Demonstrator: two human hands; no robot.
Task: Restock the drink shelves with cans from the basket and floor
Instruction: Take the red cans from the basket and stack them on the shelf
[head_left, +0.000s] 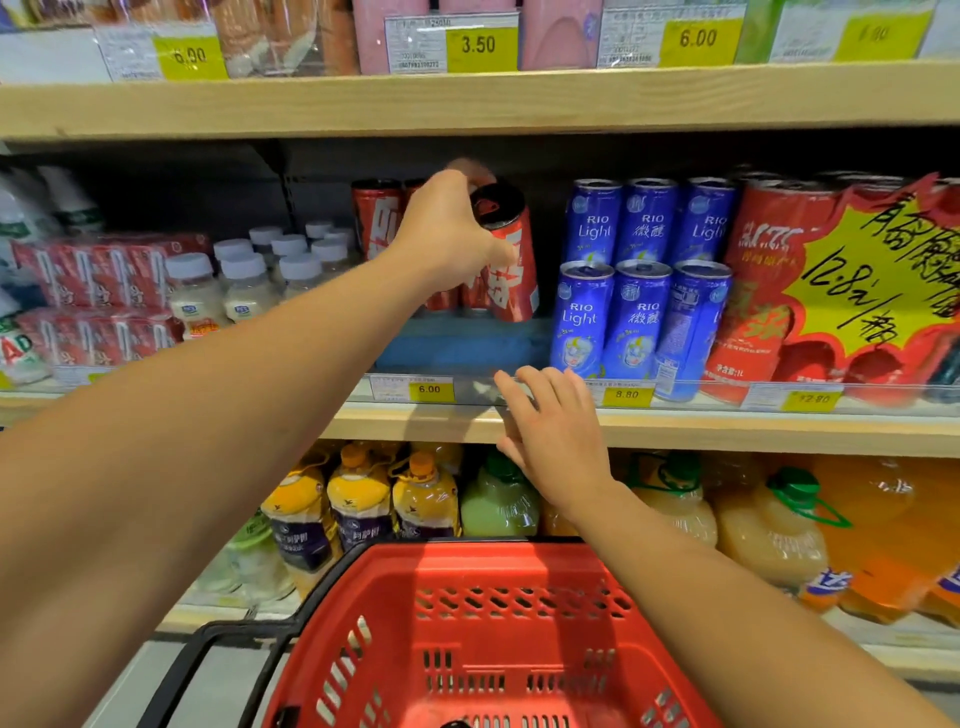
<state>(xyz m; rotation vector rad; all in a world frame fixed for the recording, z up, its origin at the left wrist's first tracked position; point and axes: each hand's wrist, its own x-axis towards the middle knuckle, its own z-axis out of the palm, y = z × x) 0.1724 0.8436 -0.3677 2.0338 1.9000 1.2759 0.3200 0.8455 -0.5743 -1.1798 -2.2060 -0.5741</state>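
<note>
My left hand (449, 231) grips a tall red can (511, 257) near its top and holds it tilted on the middle shelf (727, 428), beside other red cans (375, 215) standing behind. My right hand (553, 431) is open, fingers spread, touching the front edge of that shelf just below the blue cans. The red basket (467, 639) sits low in front of me; its visible inside shows no cans.
Blue RIO Light cans (641, 291) stand right of the red can. Large red cans with a yellow price sign (857, 291) fill the far right. White-capped bottles (249, 283) stand on the left. Juice bottles (363, 499) line the lower shelf.
</note>
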